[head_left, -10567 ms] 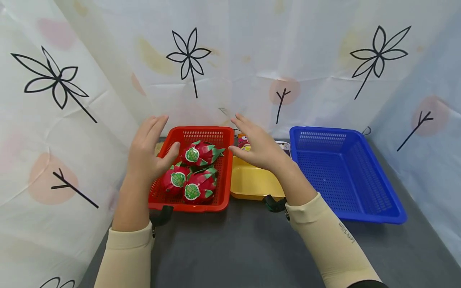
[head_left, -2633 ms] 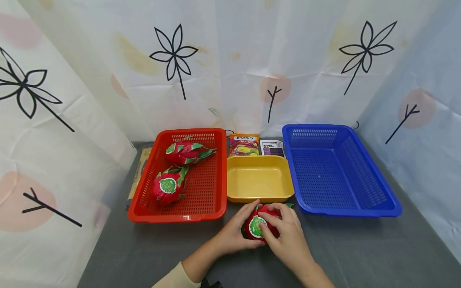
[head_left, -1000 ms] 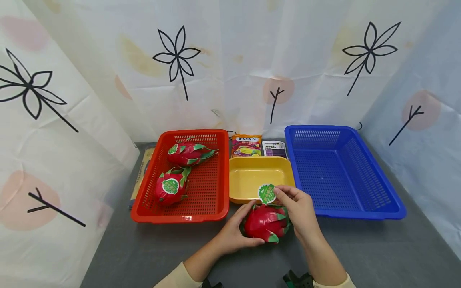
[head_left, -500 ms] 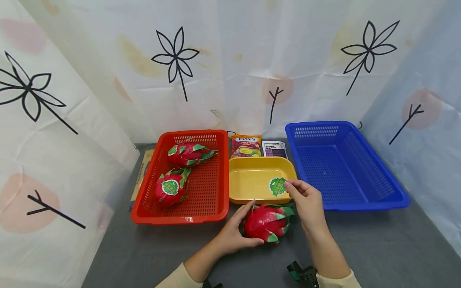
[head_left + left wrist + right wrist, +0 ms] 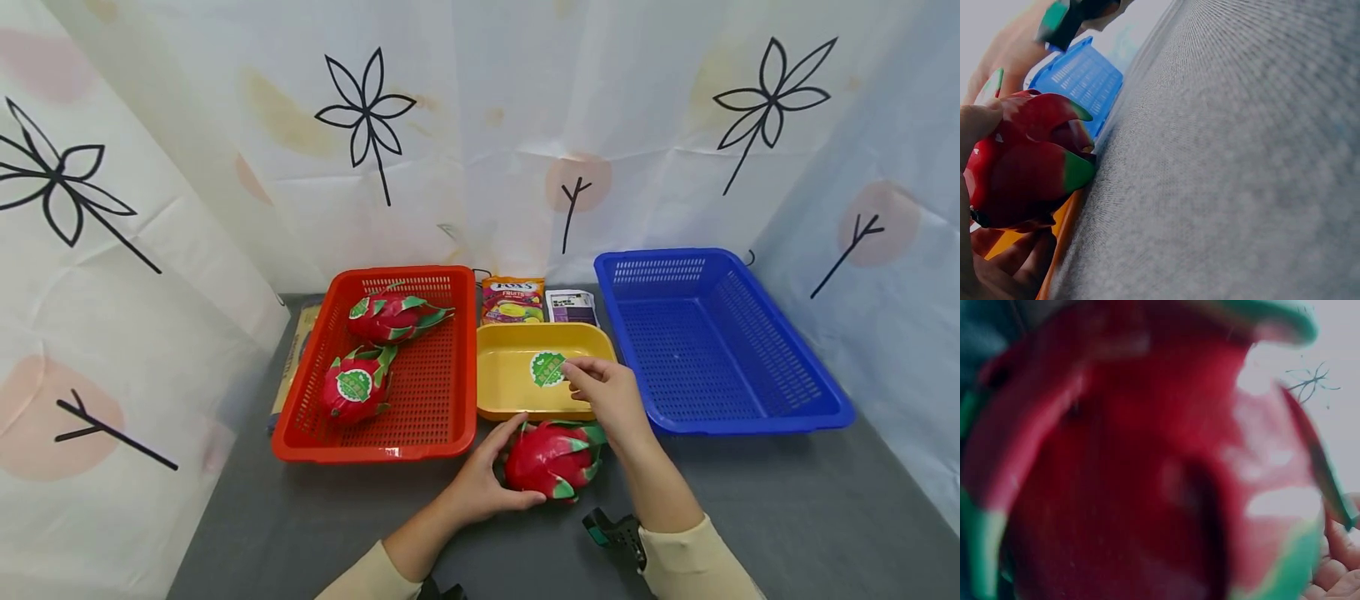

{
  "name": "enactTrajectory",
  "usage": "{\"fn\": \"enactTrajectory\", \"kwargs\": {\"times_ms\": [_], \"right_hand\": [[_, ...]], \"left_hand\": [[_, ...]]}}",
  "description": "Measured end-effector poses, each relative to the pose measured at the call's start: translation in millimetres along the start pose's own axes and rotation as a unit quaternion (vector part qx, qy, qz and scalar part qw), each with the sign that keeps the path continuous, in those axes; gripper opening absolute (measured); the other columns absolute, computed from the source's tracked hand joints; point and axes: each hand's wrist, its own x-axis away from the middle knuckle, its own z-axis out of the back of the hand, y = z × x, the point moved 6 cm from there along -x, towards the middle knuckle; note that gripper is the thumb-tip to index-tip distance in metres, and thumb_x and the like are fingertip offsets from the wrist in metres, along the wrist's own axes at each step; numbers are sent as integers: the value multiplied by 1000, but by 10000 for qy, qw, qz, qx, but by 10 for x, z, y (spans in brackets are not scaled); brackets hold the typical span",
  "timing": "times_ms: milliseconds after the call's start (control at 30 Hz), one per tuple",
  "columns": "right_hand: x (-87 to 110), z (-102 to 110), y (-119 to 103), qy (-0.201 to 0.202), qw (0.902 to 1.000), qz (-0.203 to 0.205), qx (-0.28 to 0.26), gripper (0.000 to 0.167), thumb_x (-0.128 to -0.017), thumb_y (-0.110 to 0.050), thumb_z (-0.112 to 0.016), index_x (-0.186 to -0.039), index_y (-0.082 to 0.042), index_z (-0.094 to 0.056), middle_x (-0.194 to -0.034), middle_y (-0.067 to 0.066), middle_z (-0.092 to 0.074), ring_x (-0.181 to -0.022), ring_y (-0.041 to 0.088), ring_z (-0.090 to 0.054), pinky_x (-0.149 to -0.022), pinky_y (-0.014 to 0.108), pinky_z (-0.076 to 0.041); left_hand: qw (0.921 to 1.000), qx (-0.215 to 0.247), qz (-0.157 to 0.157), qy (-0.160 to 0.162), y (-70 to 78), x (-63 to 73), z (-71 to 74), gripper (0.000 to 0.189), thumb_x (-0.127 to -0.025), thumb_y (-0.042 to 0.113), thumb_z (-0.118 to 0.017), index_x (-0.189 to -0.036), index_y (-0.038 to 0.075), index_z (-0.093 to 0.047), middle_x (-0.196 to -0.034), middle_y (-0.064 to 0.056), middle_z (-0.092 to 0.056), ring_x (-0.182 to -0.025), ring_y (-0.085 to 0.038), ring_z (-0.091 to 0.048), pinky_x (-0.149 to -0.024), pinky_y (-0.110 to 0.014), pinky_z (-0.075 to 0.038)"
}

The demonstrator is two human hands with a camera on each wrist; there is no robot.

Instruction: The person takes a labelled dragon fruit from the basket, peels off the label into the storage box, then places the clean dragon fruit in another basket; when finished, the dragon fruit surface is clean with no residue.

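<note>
Toward the near edge of the surface, roughly midway between its left and right edges, lay the dragon fruit, its leafy tips pointing right and no label on the side that showed. The left hand had its grip clamped on the fruit's left end, fingers on the far side and thumb on the near side. The right hand's grip was pinched together on the right edge of a round green label, over the yellow tray just beyond the fruit; whether the label touched the tray's floor could not be told.

That label was what had just changed: shortly before, it was on the fruit; then it came away, and in the last half second it had moved from the tray's right end toward its middle. For the work in hand, this suggested that the fruit's peeling was done, though the label had not yet been let go.

To the left, the red basket held a back fruit and a front fruit, both still wearing stickers. Along the surface's back edge, behind the tray, stood a candy packet and a white-and-purple packet. Toward the right edge sat the blue basket.
</note>
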Motion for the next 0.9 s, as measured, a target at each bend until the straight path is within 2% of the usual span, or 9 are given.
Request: {"fn": "enactTrajectory", "kwargs": {"times_ms": [200, 300, 433, 567, 767, 900], "right_hand": [[-216, -164, 100, -295, 9986, -160, 419, 30, -98, -21, -71, -111, 7, -73, -98, 16, -73, -84, 29, -66, -75, 28, -59], [-304, -234, 130, -414, 9952, -265, 845, 27, -96, -19, -72, -104, 7, -75, -93, 17, -74, -77, 27, -68, -73, 30, -60], [-387, -324, 184, -763, 9862, -490, 1385, 22, -94, -14, -72, -97, 7, -76, -86, 18, -74, -73, 28, -70, -70, 32, -61], [-418, -380, 250, -1058, 9783, -719, 1628, 17, -93, -9, -72, -94, 8, -76, -82, 18, -74, -72, 27, -72, -67, 32, -61], [-440, -411, 288, -1322, 9632, -691, 2234, 18, -95, -11, -70, -94, 5, -78, -82, 14, -75, -68, 19, -68, -65, 26, -56], [-437, -407, 277, -1454, 9534, -586, 2578, 20, -98, -14, -67, -99, 3, -78, -86, 12, -75, -72, 19, -66, -70, 29, -55]], "left_hand": [[9998, 193, 102, 8, -32, 13, 11, 95, -81, 24, -89, -159, 13, -35, -147, -5, -50, -128, -24, -52, -100, -35, -52], [9996, 262, -21, 53, -51, 12, 24, 96, -81, 23, -88, -159, 8, -33, -148, -7, -50, -130, -25, -51, -103, -37, -50], [9992, 300, -238, 144, -73, 20, 49, 96, -80, 23, -88, -158, 8, -33, -148, -11, -50, -133, -25, -49, -106, -38, -48], [9988, 369, -261, 163, -84, 36, 60, 95, -81, 23, -87, -158, 14, -34, -149, -11, -48, -135, -25, -48, -107, -38, -47], [9987, 464, -178, 143, -69, 31, 73, 95, -81, 21, -87, -159, 12, -33, -150, -11, -47, -135, -28, -47, -108, -38, -46], [9987, 463, -190, 125, -60, 20, 68, 94, -82, 22, -87, -159, 13, -33, -150, -12, -47, -135, -28, -47, -108, -37, -46]]}}
